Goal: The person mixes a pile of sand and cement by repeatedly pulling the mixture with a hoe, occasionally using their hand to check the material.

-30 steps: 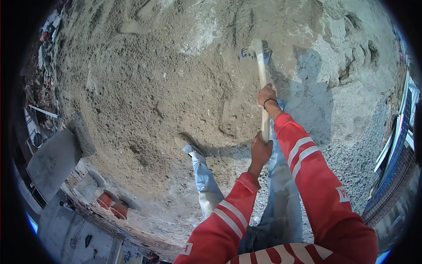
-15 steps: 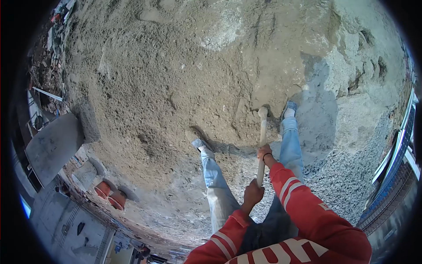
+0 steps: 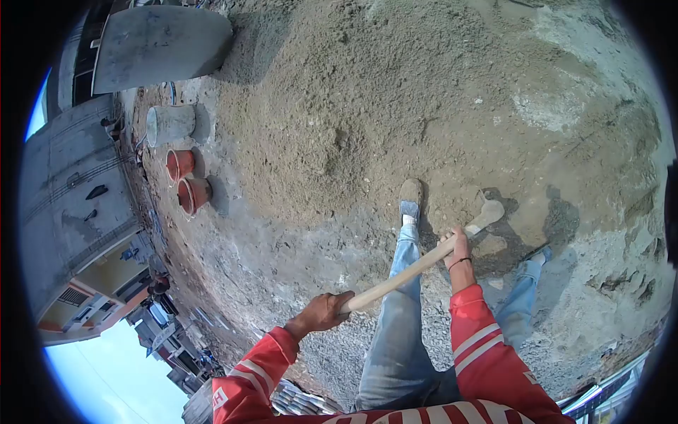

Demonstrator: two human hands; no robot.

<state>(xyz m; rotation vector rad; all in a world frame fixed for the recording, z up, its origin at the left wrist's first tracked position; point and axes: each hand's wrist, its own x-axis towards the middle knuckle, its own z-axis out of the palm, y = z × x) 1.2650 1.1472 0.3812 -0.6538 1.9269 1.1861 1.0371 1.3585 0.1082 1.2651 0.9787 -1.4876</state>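
**Hoe in sand, looks partway**

Both hands closed on hoe (image 3: 402, 280): left hand (image 3: 321, 311) at handle end, right hand (image 3: 459, 249) near the head, center right. Sand (image 3: 296, 141) churned near feet, wide uneven spread above; amount left unclear. Shoe (image 3: 409, 194) close by, possible obstruction. Buckets (image 3: 194, 195) left, board (image 3: 159, 46) upper left.

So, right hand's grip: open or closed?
Closed. The right hand has its fingers wrapped around the wooden hoe handle, near the head.

Red sleeves (image 3: 487, 346) carry white stripes, the jeans (image 3: 399, 332) are faded blue, and two buckets (image 3: 193, 196) are orange-red.
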